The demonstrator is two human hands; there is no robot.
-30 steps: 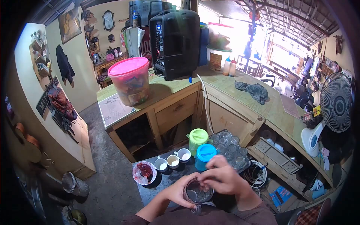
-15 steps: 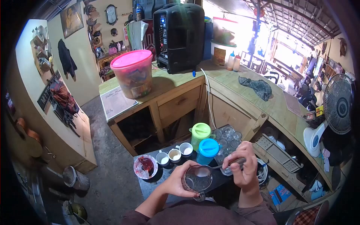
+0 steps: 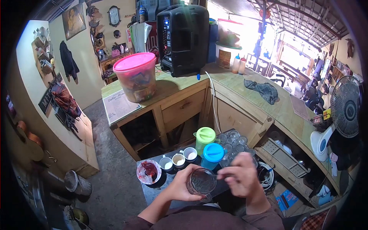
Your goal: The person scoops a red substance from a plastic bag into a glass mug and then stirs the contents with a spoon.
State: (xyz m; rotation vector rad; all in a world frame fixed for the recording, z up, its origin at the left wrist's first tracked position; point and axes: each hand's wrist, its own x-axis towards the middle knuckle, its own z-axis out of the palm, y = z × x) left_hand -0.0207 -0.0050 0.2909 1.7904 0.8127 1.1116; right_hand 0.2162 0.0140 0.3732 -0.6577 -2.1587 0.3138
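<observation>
From where I stand, the room runs back to a bright open side at the upper right, with a long wooden counter (image 3: 226, 74) bending across the middle of the frame and a low dark table (image 3: 154, 192) in front of it, lower centre. A big black speaker (image 3: 186, 42) stands on the counter at top centre, a white fan (image 3: 348, 106) fills the right edge, and a clear tub with a pink lid (image 3: 136, 78) sits on the counter left of the speaker. On the low table are a green jug (image 3: 205, 138) and a blue jug (image 3: 212, 155) side by side, a cluster of clear glasses (image 3: 234, 141) just right of them, and, at the table's left end, a white bowl (image 3: 140, 176) holding something dark red. Low in the centre, the left hand (image 3: 184, 186) is curved wide around a glass mug (image 3: 202, 182), gripping its side with the mouth facing up. The right hand (image 3: 243, 178), blurred, is partly curled beside the rim, its fingers pinching what looks like a spoon (image 3: 220, 176), too smeared to make out well. Three small cups (image 3: 179, 160) with pale contents stand in a row between bowl and jugs.
</observation>
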